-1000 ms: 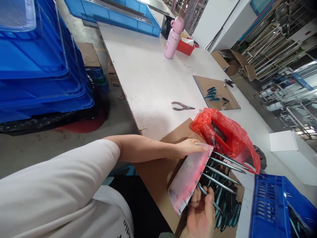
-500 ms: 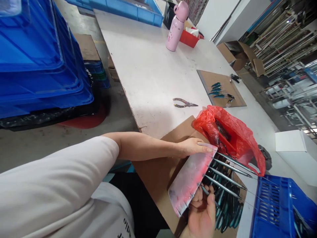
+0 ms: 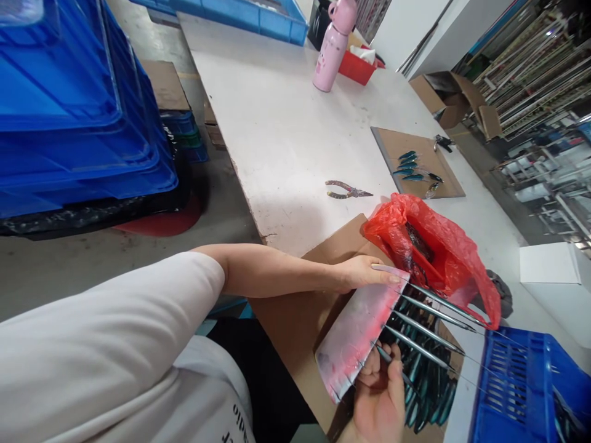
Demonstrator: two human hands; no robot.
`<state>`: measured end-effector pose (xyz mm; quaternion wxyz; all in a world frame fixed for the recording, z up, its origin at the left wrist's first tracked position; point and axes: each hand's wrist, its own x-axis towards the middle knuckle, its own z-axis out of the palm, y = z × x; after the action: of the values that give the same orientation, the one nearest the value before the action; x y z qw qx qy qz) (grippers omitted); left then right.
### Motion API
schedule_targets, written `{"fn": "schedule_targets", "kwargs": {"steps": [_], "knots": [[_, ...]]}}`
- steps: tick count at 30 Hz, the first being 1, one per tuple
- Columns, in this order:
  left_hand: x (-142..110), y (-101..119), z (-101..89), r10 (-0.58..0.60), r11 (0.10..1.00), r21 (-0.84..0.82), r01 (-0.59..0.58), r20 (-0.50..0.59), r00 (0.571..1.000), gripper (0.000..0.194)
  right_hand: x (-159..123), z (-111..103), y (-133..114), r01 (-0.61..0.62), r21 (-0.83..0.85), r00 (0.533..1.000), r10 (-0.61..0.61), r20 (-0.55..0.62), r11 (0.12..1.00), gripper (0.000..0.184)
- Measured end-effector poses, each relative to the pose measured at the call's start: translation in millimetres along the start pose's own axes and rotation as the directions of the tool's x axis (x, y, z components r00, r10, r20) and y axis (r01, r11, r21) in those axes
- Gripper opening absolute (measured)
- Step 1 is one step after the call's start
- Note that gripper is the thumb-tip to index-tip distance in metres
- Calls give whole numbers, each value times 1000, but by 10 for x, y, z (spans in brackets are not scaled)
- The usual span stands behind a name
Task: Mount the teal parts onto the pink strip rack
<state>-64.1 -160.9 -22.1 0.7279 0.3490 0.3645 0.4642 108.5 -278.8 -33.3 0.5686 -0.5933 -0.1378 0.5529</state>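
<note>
My left hand [image 3: 364, 272] grips the top corner of a paint-stained white card [image 3: 357, 332] tilted over a brown cardboard sheet [image 3: 300, 307]. Several slim silver-green fishing lures [image 3: 429, 311] stick out from the card's right edge. My right hand [image 3: 381, 403], below the card, pinches one lure [image 3: 392, 363] at the card's lower edge. A heap of dark green lures [image 3: 427, 378] lies under them on the cardboard.
A red plastic bag [image 3: 434, 252] lies open beyond the card. A blue crate [image 3: 526, 394] stands at lower right. Pliers [image 3: 346, 191], a second cardboard sheet [image 3: 415, 161] with a few lures, a pink bottle [image 3: 335, 46] and a red tray [image 3: 355, 67] sit further along the white table. Stacked blue crates [image 3: 78, 111] stand left.
The view has shifted slightly; my right hand has slid a little lower along the card's edge with the lure. The left hand keeps its hold.
</note>
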Motion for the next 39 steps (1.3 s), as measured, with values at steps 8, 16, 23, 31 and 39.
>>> {"fn": "schedule_targets", "kwargs": {"steps": [8, 16, 23, 31, 39], "knots": [[-31, 39, 2, -6, 1000, 18, 6, -8, 1000, 41, 8, -55, 8, 44, -46, 998, -42, 55, 998, 19], [-18, 21, -4, 10, 1000, -10, -10, -1, 1000, 38, -36, 6, -4, 19, -8, 1000, -19, 9, 1000, 17], [-23, 26, -3, 1, 1000, 0, -1, 2, 1000, 39, -96, 115, -60, -74, 90, 992, 83, -99, 993, 18], [-15, 22, -8, -8, 1000, 0, 8, 10, 1000, 42, -96, 107, -56, -69, 75, 993, 76, -95, 995, 18], [-10, 5, -18, 18, 999, 44, -19, 10, 1000, 45, -163, 74, -53, 212, -124, 977, -209, 41, 969, 40]]}}
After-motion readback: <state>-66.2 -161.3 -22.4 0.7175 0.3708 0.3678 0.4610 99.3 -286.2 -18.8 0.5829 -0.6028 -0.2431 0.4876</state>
